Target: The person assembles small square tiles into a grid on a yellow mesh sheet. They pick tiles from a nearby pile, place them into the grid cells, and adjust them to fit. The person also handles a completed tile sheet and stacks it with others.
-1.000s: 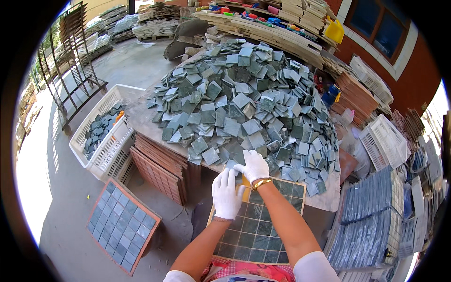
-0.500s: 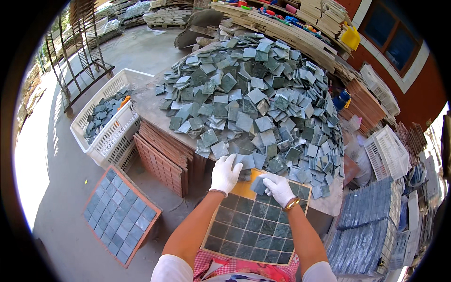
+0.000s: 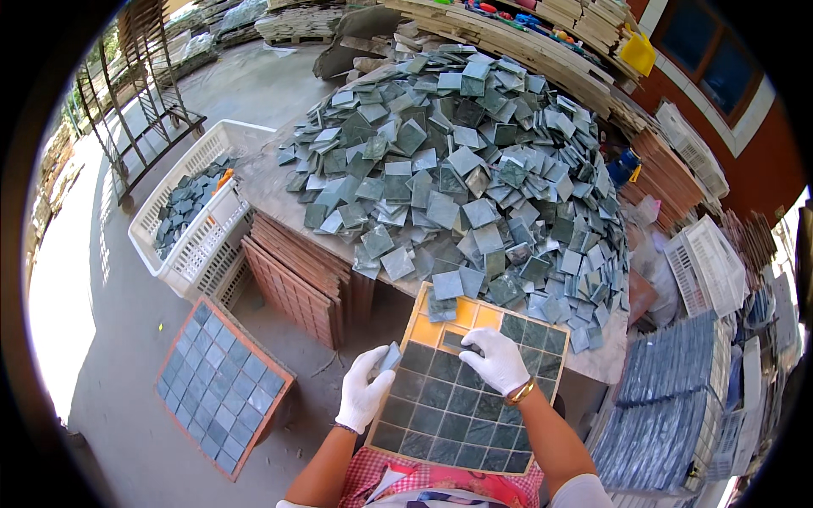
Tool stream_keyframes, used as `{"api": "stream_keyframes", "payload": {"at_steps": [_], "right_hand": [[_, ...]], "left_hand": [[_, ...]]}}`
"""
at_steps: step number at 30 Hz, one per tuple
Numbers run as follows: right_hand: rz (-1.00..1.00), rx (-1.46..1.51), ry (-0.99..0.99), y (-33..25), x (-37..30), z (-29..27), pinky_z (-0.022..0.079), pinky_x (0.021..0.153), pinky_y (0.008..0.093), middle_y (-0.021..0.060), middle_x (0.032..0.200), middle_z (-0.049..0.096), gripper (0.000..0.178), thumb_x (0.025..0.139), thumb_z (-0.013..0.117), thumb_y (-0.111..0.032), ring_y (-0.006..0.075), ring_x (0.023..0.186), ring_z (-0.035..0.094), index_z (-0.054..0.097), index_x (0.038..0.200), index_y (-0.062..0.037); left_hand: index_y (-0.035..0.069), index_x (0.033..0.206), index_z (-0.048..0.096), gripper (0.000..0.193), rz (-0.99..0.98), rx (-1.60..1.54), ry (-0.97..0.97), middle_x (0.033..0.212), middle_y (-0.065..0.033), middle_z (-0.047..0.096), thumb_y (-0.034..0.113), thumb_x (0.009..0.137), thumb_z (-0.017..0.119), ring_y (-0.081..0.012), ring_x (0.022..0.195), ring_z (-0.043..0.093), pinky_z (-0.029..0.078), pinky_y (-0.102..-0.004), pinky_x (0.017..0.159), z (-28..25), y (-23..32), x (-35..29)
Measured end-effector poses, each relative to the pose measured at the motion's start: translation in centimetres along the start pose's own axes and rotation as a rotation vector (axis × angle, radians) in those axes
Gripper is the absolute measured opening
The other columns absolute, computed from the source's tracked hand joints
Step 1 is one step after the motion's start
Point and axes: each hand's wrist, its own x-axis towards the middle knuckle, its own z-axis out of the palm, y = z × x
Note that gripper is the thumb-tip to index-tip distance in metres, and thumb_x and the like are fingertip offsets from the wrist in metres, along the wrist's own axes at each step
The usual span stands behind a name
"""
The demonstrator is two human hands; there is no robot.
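A gridded tray (image 3: 398,421) with a pale frame stands in front of me, most of its cells holding square grey-green stone tiles. Yellow base shows in several cells (image 3: 425,332) near its far left corner. My left hand (image 3: 364,391), in a white glove, is closed on a stone tile (image 3: 390,357) beside the tray's left edge. With a pinch, my gloved right hand (image 3: 498,362) grips another tile (image 3: 454,340), held at a tilt over a cell. Two loose tiles (image 3: 441,309) lie partly overlapping at the tray's far left corner.
A large heap of loose tiles (image 3: 457,182) covers the table (image 3: 275,182) beyond the tray. At left stand a white crate (image 3: 182,267) with tiles, stacked red-brown trays (image 3: 292,279) and a tile-filled tray (image 3: 222,372). Wrapped grey stacks (image 3: 652,423) stand at right.
My left hand has come from the heap's edge back to the tray's left side, now with a tile. My right hand has lowered its tile to a cell. Two loose tiles now show at the corner.
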Motion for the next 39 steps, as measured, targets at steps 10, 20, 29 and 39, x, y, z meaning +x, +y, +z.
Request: {"api": "stream_keyframes", "payload": {"at_steps": [10, 20, 29, 39], "right_hand": [[-0.018, -0.253, 0.104, -0.5, -0.6, 2.6, 0.051, 0.081, 0.0392, 0.0103, 0.105, 0.059, 0.035, 0.075, 0.073, -0.027, 0.0305, 0.095, 0.060, 0.061, 0.101, -0.0082], [0.097, -0.177, 0.090, -0.9, 0.8, 1.9, 0.051, 0.074, 0.0370, 0.0111, 0.096, 0.063, 0.033, 0.077, 0.073, -0.026, 0.0268, 0.084, 0.062, 0.065, 0.101, -0.0060], [0.046, 0.043, 0.100, -1.6, -0.1, 1.3, 0.051, 0.070, 0.0351, 0.0109, 0.096, 0.064, 0.030, 0.082, 0.069, -0.022, 0.0243, 0.075, 0.063, 0.064, 0.108, -0.0078], [-0.099, -0.030, 0.119, -2.5, 2.5, 3.2, 0.050, 0.083, 0.0376, 0.0126, 0.110, 0.062, 0.041, 0.081, 0.069, -0.023, 0.0300, 0.097, 0.062, 0.058, 0.118, -0.0086]], "left_hand": [[0.000, 0.120, 0.060, 0.046, 0.129, 0.229, -0.018, 0.118, -0.0150, 0.060, 0.011, 0.076, 0.069, -0.0265, 0.106, 0.059, 0.047, -0.0329, 0.090, 0.2, 2.1, 0.0], [0.006, 0.121, 0.058, 0.057, 0.524, 0.608, -0.199, 0.120, -0.0118, 0.058, 0.008, 0.067, 0.074, -0.0333, 0.107, 0.054, 0.045, -0.0406, 0.093, 1.7, 3.8, 3.8], [0.006, 0.117, 0.060, 0.036, 0.539, 0.618, -0.487, 0.109, -0.0125, 0.064, 0.009, 0.082, 0.065, -0.0317, 0.099, 0.059, 0.047, -0.0401, 0.087, 1.0, 3.2, 8.3], [0.009, 0.109, 0.062, 0.031, 0.444, 0.568, -0.271, 0.112, -0.0105, 0.056, 0.014, 0.079, 0.068, -0.0312, 0.093, 0.062, 0.052, -0.0379, 0.078, 2.4, 3.0, 9.1]]}}
